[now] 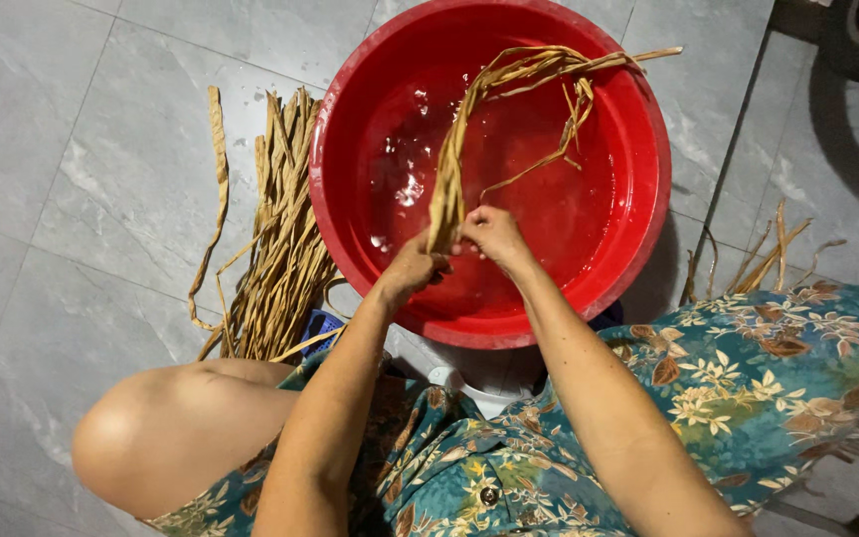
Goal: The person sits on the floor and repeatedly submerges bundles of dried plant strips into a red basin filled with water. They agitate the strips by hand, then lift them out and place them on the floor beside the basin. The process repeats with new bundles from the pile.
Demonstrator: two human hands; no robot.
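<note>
Water fills the bottom of a red basin (pixel 638 179) on the tiled floor (pixel 72 179). Over it, both hands close on a bundle of dried leaf strips (pixel 446 189), left hand (pixel 415 267) and right hand (pixel 490 234) side by side, fingers curled tight around its lower end. More strips (pixel 280 249) lie on the floor beside the basin.
</note>
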